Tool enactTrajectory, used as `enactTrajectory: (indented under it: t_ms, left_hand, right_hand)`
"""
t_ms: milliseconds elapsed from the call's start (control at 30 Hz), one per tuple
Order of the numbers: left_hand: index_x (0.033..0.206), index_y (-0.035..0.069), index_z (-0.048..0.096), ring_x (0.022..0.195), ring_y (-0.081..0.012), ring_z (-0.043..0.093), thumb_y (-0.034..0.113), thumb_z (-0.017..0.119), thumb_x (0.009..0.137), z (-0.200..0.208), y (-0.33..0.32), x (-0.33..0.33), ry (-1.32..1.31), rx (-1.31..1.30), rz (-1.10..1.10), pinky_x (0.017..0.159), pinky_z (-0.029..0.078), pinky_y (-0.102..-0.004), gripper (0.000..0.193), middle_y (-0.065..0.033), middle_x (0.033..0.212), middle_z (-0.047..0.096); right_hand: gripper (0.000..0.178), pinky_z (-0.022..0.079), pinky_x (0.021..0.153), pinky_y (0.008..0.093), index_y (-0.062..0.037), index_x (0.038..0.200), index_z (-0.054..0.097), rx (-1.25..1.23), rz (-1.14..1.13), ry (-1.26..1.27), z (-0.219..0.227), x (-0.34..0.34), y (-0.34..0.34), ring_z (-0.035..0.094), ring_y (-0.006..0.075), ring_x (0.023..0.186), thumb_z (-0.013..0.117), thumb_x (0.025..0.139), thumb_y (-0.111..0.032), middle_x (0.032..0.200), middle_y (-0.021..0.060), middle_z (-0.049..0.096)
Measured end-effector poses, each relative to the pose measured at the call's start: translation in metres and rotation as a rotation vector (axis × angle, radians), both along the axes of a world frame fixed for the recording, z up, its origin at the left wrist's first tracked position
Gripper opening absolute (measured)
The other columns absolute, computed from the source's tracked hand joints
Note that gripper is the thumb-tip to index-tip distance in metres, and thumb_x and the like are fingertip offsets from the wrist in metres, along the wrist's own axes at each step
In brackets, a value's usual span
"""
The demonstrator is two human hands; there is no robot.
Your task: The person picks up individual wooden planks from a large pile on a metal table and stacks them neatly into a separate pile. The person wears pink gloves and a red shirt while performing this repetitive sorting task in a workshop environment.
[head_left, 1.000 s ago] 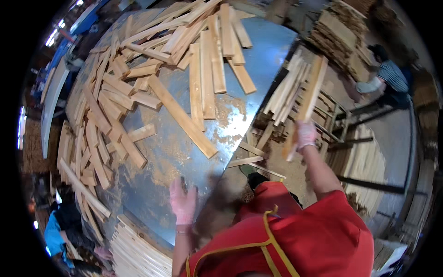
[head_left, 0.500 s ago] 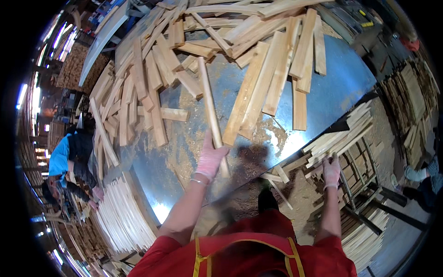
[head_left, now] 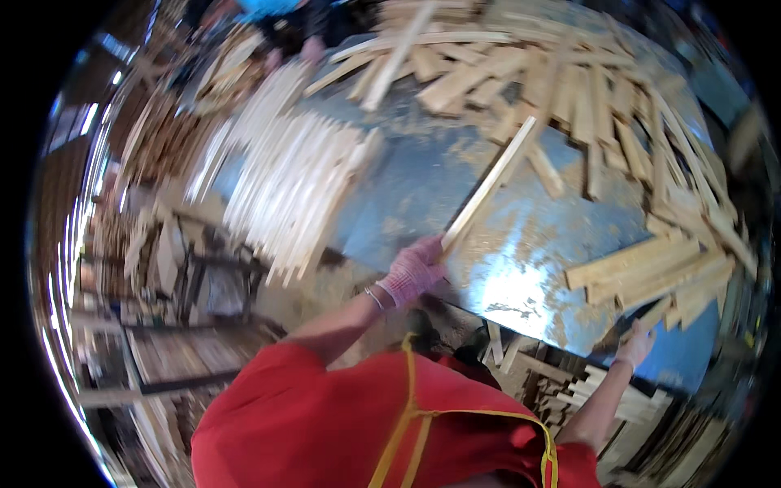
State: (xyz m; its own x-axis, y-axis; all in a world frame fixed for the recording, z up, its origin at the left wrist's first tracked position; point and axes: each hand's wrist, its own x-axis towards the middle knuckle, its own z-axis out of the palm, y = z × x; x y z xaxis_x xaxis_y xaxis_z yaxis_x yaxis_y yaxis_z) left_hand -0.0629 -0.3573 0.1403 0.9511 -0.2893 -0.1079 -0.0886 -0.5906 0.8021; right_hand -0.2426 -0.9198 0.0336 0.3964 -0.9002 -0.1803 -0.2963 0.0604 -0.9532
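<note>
My left hand (head_left: 416, 268), in a pink work glove, is closed around the near end of a long, narrow wooden strip (head_left: 490, 189). The strip slants up and to the right over the blue metal table (head_left: 390, 187). At the table's right front edge my gloved right hand (head_left: 636, 346) has its fingers closed on the near end of a short wooden board (head_left: 654, 314). That board juts out from a group of boards (head_left: 651, 272) lying side by side. Motion blurs the right fingers somewhat.
Loose boards (head_left: 582, 106) lie in a heap across the far table, with sawdust among them. Pale strips (head_left: 297, 183) are laid in rows at the left. Another person's gloved hands (head_left: 312, 50) are beyond these rows. A rack (head_left: 175, 350) stands at lower left.
The view has swung left, bringing the rows of pale strips toward the middle. My left hand still holds its strip. My right hand has gone from the lower stack to the boards on the table.
</note>
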Motion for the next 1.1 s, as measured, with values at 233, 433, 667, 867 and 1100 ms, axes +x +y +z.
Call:
enactTrajectory:
  t_ms: [233, 433, 667, 867, 1100]
  left_hand:
    - [0.151, 0.017, 0.054, 0.146, -0.0349, 0.046, 0.030, 0.076, 0.087, -0.033, 0.237, -0.007, -0.317, 0.943, 0.217, 0.120, 0.038, -0.0539, 0.069, -0.0124, 0.154, 0.052]
    - [0.140, 0.018, 0.059, 0.141, -0.0364, 0.048, 0.034, 0.076, 0.087, -0.032, 0.313, -0.035, -0.245, 0.817, 0.253, 0.119, 0.036, -0.0554, 0.058, -0.0120, 0.146, 0.055]
    - [0.148, 0.011, 0.056, 0.143, -0.0388, 0.048, 0.034, 0.074, 0.087, -0.020, 0.338, -0.059, -0.151, 0.625, 0.412, 0.120, 0.036, -0.0555, 0.068, -0.0188, 0.154, 0.053]
    - [0.141, 0.009, 0.061, 0.142, -0.0369, 0.048, 0.036, 0.073, 0.086, -0.018, 0.328, -0.024, -0.273, 0.520, 0.361, 0.122, 0.036, -0.0529, 0.062, -0.0139, 0.146, 0.056]
    - [0.136, 0.010, 0.062, 0.133, -0.0345, 0.053, 0.035, 0.074, 0.084, -0.026, 0.316, 0.014, -0.265, 0.605, 0.243, 0.109, 0.044, -0.0517, 0.059, -0.0116, 0.139, 0.060]
  right_hand:
    - [0.051, 0.058, 0.105, 0.0429, 0.0049, 0.130, 0.060, 0.354, 0.408, -0.342, 0.081, 0.022, 0.287, 0.069, 0.0251, 0.109, 0.074, 0.085, -0.014, 0.117, 0.0152, 0.070]
    - [0.050, 0.061, 0.098, 0.0456, 0.0013, 0.130, 0.056, 0.925, 0.503, -0.374, 0.051, 0.058, 0.465, 0.071, 0.0308, 0.100, 0.063, 0.080, 0.002, 0.107, 0.0144, 0.070]
    - [0.057, 0.059, 0.088, 0.0391, -0.0030, 0.145, 0.050, 0.101, 1.279, 0.260, 0.031, 0.100, 0.556, 0.072, 0.0305, 0.099, 0.064, 0.090, -0.007, 0.111, 0.0169, 0.072]
    - [0.087, 0.053, 0.100, 0.0373, 0.0003, 0.161, 0.038, -0.068, 1.773, 0.703, 0.099, 0.210, 0.684, 0.067, 0.0248, 0.112, 0.077, 0.089, -0.028, 0.125, 0.0170, 0.072]
    - [0.042, 0.049, 0.113, 0.0392, -0.0079, 0.136, 0.071, 0.234, 2.022, 0.229, 0.104, 0.410, 0.635, 0.065, 0.0300, 0.126, 0.072, 0.097, -0.024, 0.136, 0.0126, 0.072]
